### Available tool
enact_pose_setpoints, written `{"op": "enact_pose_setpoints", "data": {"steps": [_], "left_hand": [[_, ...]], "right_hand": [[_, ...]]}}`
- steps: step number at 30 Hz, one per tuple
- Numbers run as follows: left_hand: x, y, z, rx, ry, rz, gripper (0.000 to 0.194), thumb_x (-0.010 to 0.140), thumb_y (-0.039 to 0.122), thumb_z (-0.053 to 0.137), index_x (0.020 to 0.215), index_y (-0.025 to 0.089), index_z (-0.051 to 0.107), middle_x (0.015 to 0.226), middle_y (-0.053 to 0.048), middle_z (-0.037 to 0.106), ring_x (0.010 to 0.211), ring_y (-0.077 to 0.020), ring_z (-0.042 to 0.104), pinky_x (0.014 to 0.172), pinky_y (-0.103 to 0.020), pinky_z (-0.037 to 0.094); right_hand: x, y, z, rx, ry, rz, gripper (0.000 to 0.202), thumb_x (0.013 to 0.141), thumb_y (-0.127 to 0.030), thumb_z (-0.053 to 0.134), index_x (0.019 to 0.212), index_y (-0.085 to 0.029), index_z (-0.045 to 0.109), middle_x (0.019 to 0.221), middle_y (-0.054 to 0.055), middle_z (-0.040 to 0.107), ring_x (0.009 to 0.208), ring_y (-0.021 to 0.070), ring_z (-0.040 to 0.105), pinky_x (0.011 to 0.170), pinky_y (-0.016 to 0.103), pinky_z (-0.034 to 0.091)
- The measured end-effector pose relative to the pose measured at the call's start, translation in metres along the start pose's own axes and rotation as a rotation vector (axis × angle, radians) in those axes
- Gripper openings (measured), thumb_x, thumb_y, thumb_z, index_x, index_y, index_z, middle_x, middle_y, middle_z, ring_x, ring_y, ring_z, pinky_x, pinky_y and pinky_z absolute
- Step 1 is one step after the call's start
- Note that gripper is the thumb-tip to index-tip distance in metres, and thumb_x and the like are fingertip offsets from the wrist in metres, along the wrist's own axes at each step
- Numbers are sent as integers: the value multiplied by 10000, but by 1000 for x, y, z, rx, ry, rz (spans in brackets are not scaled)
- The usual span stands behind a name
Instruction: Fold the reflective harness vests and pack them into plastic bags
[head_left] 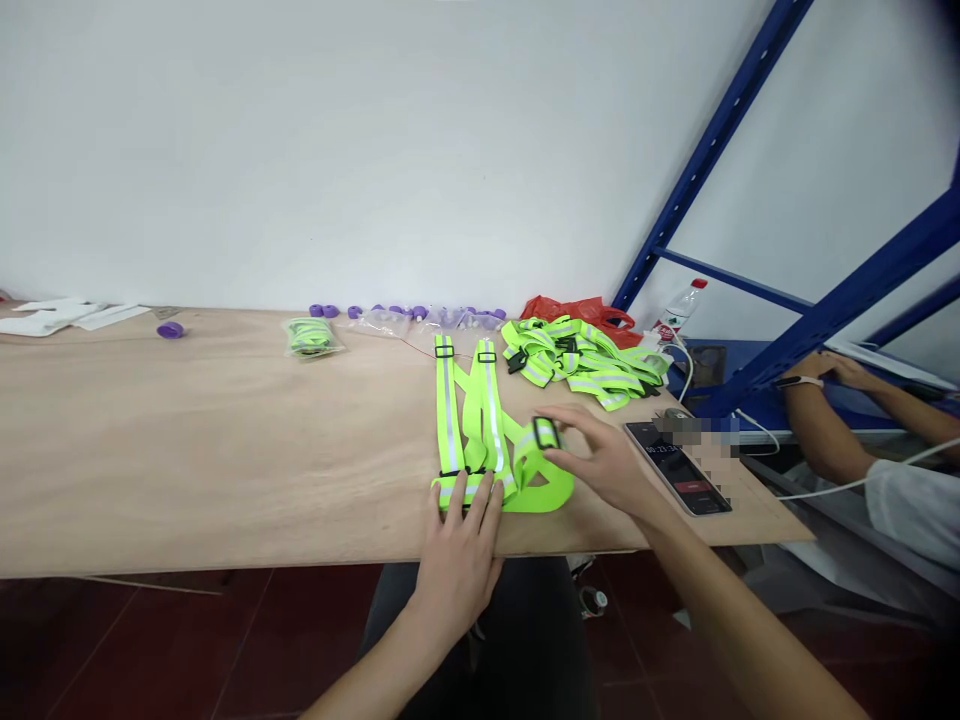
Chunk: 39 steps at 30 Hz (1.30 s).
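Observation:
A neon-green harness of reflective straps (491,420) lies near the table's front edge, two straps pointing away from me with black buckles at their far ends. My left hand (461,545) rests flat with fingers spread on its lower band. Between the thumb and fingers of my right hand (600,455) is a black slider buckle (546,433) on a looped green strap, raised at the harness's right side. Behind my right hand lies a tangled pile of similar green straps (585,360).
A bagged green bundle (311,338), purple rolls (420,313) and a red bag (577,312) sit along the wall. A phone (679,468) and bottle (681,310) are at right, by blue shelving (705,165). Another person's arms (832,420) rest beyond. White sheets (56,317) lie far left.

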<state>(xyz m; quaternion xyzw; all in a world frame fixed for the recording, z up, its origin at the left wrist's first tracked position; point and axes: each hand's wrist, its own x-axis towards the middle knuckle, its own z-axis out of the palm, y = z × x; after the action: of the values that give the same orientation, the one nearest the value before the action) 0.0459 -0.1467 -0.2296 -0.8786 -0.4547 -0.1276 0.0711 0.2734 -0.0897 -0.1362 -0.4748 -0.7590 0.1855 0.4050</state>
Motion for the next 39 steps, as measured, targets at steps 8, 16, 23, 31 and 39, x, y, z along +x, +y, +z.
{"op": "enact_pose_setpoints", "data": {"steps": [8,16,23,31,39], "left_hand": [[3,0,-7,-34,3,5,793,898,455,599,1599,337,248,1588,-47,414,1402,-411,383,1115,-655,310],[3,3,-5,2,18,11,764,879,465,637,1571,345,336,1587,-62,415,1394,-420,391,1118,-662,302],[3,2,-5,-1,11,6,746,886,464,629,1567,347,347,1598,-41,403,1394,-418,396,1114,-657,316],[6,10,-10,-8,-22,-9,713,890,492,626,1538,287,413,1593,-81,408,1405,-430,381,1115,-688,315],[5,20,20,7,6,-37,483,935,362,597,1402,240,597,1348,-146,642,1243,-394,570,1025,-620,451]], "right_hand": [[-82,36,-60,-278,-292,256,415,841,-362,608,1241,-295,694,1283,78,674,1184,280,634,1019,391,506],[-103,39,-32,-557,0,770,466,880,-691,478,817,-261,646,854,105,759,769,300,718,599,357,497],[-92,36,-14,-470,-11,700,327,840,-535,580,686,-255,512,664,48,683,654,242,637,560,304,413],[-43,1,-15,-251,297,431,248,823,-424,613,700,-240,503,605,-41,545,550,141,491,534,257,361],[15,-67,117,-541,-389,-186,220,858,-90,611,900,-300,662,889,6,707,790,210,585,629,311,400]]}}
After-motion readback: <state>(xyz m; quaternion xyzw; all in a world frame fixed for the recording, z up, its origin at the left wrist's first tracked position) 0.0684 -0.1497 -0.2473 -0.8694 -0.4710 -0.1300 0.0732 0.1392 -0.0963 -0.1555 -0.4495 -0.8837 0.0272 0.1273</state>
